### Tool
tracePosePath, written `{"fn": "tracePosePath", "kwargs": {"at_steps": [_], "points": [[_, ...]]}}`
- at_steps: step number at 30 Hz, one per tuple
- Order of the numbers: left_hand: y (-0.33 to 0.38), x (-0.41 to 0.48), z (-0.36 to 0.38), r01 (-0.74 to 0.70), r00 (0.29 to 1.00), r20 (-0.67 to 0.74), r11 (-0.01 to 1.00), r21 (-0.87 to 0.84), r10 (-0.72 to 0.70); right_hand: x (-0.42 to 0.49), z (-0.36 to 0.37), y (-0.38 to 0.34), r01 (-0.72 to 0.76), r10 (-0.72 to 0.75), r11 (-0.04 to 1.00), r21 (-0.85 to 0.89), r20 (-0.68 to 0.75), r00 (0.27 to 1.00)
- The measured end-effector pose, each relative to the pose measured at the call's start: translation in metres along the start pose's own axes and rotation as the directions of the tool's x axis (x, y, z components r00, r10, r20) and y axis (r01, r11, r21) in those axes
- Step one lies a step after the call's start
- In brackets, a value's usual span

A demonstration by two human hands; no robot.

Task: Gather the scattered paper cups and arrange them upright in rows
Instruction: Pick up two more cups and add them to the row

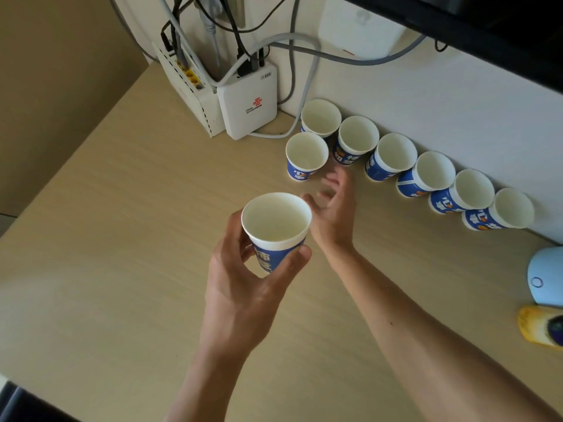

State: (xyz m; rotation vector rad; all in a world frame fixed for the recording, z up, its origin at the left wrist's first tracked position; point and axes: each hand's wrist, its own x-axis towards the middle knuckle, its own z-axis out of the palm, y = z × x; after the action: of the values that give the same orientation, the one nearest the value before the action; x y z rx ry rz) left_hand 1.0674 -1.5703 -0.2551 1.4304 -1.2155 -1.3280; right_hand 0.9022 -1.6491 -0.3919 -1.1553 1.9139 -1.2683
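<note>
Paper cup (275,226) gripped in left hand (243,287); right hand (333,208) spread, empty. Next, likely: seat it at 4 o'clock of second-row cup (306,155).

Blue-and-white paper cups (307,156) with orange marks stand on a pale wood-grain table (122,239).

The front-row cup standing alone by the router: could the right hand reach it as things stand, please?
Probably yes. The right hand is open and empty, close beside the front-row cup, with only bare table between. The left hand grips another cup nearer the person, out of the way.
</note>
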Motion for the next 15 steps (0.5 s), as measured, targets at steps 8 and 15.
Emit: {"fn": "tracePosePath", "kwargs": {"at_steps": [8,15], "points": [[-0.008,0.013,0.012,0.070,0.997,0.035,0.988,0.136,-0.075,-0.068,-0.096,-0.044,-0.165,0.047,0.966,0.199,0.491,0.870],[-0.003,0.022,0.046,0.001,0.982,0.183,0.971,0.240,-0.046,-0.061,-0.115,-0.066,-0.123,0.028,0.975,0.184,0.448,0.893]]}}
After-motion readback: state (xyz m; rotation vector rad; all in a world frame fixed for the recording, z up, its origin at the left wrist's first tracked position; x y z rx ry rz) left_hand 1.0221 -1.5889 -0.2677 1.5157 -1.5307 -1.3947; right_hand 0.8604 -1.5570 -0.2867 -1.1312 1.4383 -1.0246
